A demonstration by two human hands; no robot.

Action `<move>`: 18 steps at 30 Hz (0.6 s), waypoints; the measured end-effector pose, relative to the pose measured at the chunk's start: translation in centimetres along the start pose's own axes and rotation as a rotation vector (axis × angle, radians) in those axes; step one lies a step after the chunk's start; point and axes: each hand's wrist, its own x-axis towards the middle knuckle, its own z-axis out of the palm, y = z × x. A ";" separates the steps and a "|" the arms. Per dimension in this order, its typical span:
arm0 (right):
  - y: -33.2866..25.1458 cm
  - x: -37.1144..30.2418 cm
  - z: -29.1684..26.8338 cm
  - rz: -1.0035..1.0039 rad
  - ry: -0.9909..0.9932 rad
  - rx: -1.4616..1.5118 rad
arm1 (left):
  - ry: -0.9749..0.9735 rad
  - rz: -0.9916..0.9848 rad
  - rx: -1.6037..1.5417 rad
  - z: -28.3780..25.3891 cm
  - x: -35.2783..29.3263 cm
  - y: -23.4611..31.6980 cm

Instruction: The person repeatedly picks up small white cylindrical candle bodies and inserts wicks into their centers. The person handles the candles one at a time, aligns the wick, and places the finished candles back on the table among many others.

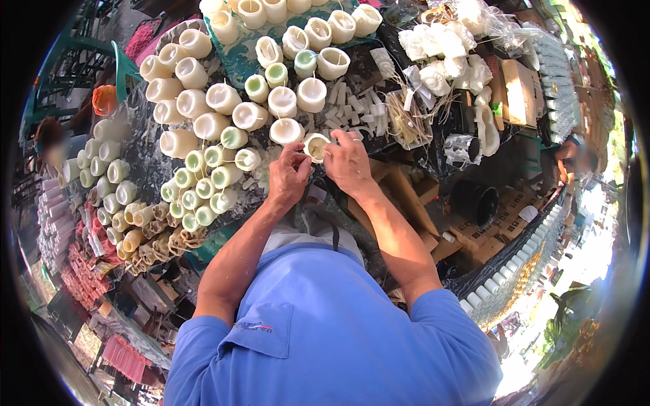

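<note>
A small cream candle (314,150) with a sunken top sits between my two hands at the near edge of the black-covered table. My left hand (290,174) has curled fingers pressed at the candle's left side. From the other side, my right hand (349,162) grips the candle's right rim, its fingers bent over the edge. A wider cream candle (286,131) stands just beyond my left fingers. A pale green candle (248,159) is left of that hand. Loose white wax sticks (355,111) lie beyond my right hand.
Rows of cream candles (191,103) and green candles (191,199) crowd the table's left side. More stand on a green sheet (237,57). Wick bundles (408,122) and white wax lumps (440,51) lie at the right, above cardboard boxes (487,233). Another person (575,159) is at far right.
</note>
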 end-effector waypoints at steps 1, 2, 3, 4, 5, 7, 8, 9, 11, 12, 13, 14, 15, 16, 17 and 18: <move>-0.2 0.3 0.2 0.032 -0.102 -0.078 | -0.004 0.006 0.014 0.0 0.0 -0.1; -0.6 0.7 0.5 0.078 -0.204 -0.160 | -0.010 0.004 0.027 0.0 0.1 -0.3; -1.1 1.1 0.9 0.129 -0.319 -0.236 | -0.015 0.002 0.041 0.0 0.1 -0.4; -1.5 1.6 1.1 0.161 -0.386 -0.267 | -0.016 0.004 0.049 -0.1 0.2 -0.5; -1.9 2.0 1.3 0.199 -0.464 -0.293 | -0.018 0.008 0.056 -0.1 0.4 -0.6; -2.4 3.0 1.5 0.274 -0.586 -0.316 | -0.019 0.015 0.049 0.0 0.6 -0.9; -2.5 3.3 1.4 0.279 -0.574 -0.315 | -0.017 0.017 0.036 0.0 0.7 -1.0; -2.8 3.6 1.4 0.274 -0.553 -0.317 | -0.015 0.018 0.023 0.0 0.7 -1.1; -3.2 3.7 1.1 0.228 -0.486 -0.351 | -0.014 0.048 0.028 0.0 0.9 -1.1; -3.3 3.4 0.6 0.185 -0.439 -0.382 | -0.017 0.048 0.029 0.0 1.0 -1.1; -3.3 3.1 0.2 0.145 -0.417 -0.426 | -0.017 0.063 0.035 -0.1 1.1 -1.1; -3.3 2.6 -0.4 0.158 -0.323 -0.381 | -0.019 0.063 0.041 -0.1 1.2 -0.9; -3.0 1.9 -1.2 0.176 -0.255 -0.348 | -0.023 0.065 0.044 -0.3 1.3 -0.8; -2.7 1.0 -2.0 0.161 -0.141 -0.312 | -0.026 0.057 0.056 -0.5 1.3 -0.6; -2.1 0.1 -2.9 0.221 -0.168 -0.235 | -0.033 0.056 0.064 -0.6 1.5 -0.3; -1.3 -0.8 -3.8 0.222 -0.116 -0.157 | -0.041 0.077 0.056 -0.5 1.8 0.0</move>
